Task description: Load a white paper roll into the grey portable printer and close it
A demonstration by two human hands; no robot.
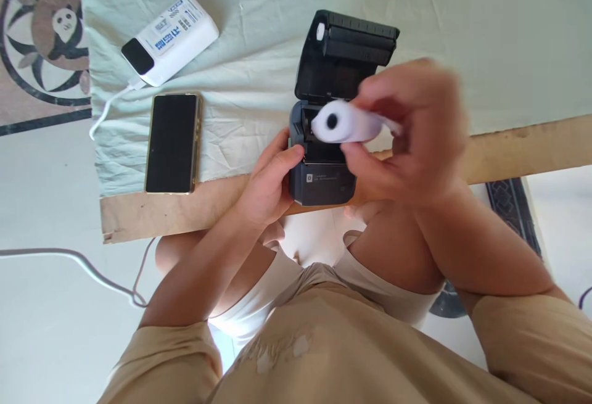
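From the head camera, the person is looking down over their own lap at a low wooden board [518,151] that is carrying a pale green cloth [485,34]. The right hand [411,139] is hovering above a small dark thermal printer [324,179] and is gripping a white paper roll [345,121]; the fingers are curling closed around the roll, with the thumb underneath and the other fingers over the top, though motion blur is smearing their outline. The roll's end, with its dark core hole, is facing left, and the roll is hanging just over the printer's open paper bay, not yet seated in it. The printer's lid [351,43] is standing swung back, away from the person.

The left hand [271,182] is resting against the printer's left side at the near edge of the board, fingers loosely bent, the thumb lying on the top front corner of the housing; it is bracing the body rather than wrapping fully around it.

To the left on the cloth, a black smartphone [172,142] is lying face up with its screen dark. Just beyond it, a white power bank [170,39] is lying at an angle, and a white cable [108,105] is trailing from its near end off the cloth's edge. A patterned rug [41,28] is showing in the far left corner.
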